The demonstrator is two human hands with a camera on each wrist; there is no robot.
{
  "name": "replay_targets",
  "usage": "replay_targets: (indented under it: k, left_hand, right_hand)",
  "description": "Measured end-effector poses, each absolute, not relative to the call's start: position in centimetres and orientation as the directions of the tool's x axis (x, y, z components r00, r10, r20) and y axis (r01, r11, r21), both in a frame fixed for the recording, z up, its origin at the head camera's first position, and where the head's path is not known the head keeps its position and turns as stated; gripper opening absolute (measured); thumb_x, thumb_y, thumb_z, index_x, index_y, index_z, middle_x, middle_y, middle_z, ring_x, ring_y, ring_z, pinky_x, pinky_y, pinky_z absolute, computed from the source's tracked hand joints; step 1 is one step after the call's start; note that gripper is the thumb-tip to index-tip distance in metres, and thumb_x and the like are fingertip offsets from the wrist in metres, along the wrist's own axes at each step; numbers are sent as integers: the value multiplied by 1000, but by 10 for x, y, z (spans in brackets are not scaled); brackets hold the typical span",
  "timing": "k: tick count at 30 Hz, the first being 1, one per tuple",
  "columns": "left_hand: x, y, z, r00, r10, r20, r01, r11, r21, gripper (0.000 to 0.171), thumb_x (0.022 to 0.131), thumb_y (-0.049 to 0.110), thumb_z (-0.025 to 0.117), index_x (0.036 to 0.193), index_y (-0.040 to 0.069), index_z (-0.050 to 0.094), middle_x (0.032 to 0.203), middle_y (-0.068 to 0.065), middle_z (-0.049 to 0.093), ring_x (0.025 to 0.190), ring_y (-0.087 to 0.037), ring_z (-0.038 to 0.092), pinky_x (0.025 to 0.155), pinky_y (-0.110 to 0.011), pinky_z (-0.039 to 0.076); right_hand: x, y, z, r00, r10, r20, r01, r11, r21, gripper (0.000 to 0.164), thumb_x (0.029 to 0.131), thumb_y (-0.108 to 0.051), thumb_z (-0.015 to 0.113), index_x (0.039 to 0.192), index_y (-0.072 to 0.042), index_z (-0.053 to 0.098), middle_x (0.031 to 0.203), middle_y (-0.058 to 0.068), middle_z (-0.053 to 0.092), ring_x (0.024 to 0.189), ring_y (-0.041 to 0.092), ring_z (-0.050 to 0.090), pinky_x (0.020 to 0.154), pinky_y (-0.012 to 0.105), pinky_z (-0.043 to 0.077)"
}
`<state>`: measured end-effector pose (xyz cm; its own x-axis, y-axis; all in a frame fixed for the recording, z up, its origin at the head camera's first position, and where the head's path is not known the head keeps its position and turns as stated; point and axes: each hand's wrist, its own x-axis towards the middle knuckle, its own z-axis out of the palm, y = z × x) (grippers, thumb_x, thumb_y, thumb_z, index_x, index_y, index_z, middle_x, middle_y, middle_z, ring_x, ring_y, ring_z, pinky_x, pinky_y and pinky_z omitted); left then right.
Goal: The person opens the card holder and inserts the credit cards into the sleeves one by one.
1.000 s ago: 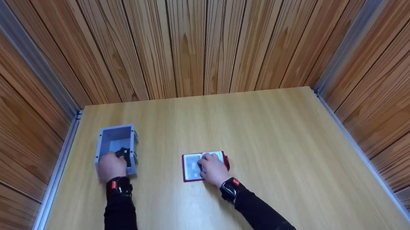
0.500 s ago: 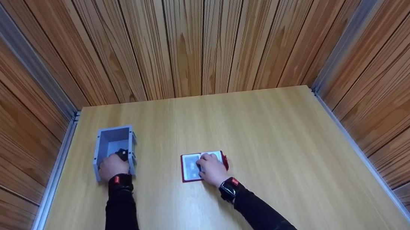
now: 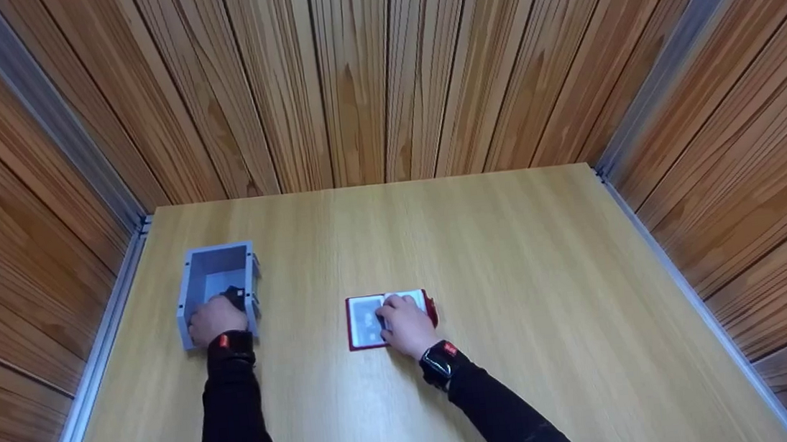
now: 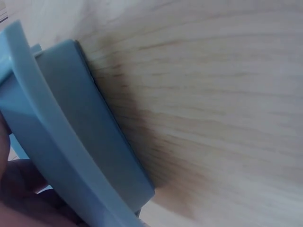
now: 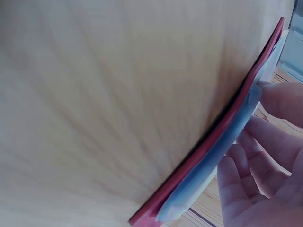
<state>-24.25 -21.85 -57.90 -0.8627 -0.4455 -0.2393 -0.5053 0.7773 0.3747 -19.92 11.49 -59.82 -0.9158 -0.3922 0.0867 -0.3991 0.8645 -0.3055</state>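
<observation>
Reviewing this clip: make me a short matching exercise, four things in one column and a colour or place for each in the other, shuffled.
Column one
1. Bin
2. Booklet
3. Left hand
4. Right hand

Column two
A. At the open pages
B. Grey all over
C. Reaches into an open-topped container
D. Red cover edge showing around pale pages

Right pairs: 1-B, 2-D, 3-C, 4-A
</observation>
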Motion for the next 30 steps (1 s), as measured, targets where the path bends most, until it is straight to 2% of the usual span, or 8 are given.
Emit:
replay_targets:
  k: [5,11,15,23,30]
  left_hand:
    - [-243,-217,-580,-861,-455,-228,-509,775,375,27,93,13,54,108,-7,63,112,-33,56,109,-49,52,92,-59,39]
    - [-242,-217,-584,-858,-461,-227,-514,768,382,32,94,14,53,115,-9,60,116,-34,53,113,-50,50,95,-60,38]
    - [-241,-219,-587,-865,-461,-197,-500,766,403,31,92,13,55,114,-9,60,115,-34,55,111,-50,52,95,-59,38]
    - [-235,-219,-583,-871,-490,-40,-444,748,493,23,90,13,64,100,-7,63,102,-33,63,96,-51,60,77,-60,47]
    - [-234,-218,-575,-852,-519,-67,-459,680,572,19,92,13,63,101,-3,66,104,-26,66,96,-46,62,73,-58,49]
  right_hand:
    - [-199,114,-598,-918,-389,80,-393,864,-313,37,83,-14,77,118,-6,70,115,7,59,103,26,53,85,38,49]
    - [-199,114,-600,-924,-379,54,-375,871,-317,37,85,-16,76,120,-6,69,117,7,59,105,25,53,87,37,48]
    - [-199,115,-601,-922,-384,53,-380,869,-316,37,85,-16,75,120,-6,69,118,7,59,106,25,53,89,37,48]
    - [-199,116,-600,-900,-406,157,-435,853,-289,35,79,-14,79,112,-6,71,110,7,60,99,27,54,80,37,51]
    - [-199,116,-600,-906,-400,137,-423,856,-298,36,80,-14,79,114,-6,71,112,7,60,100,26,54,82,37,50]
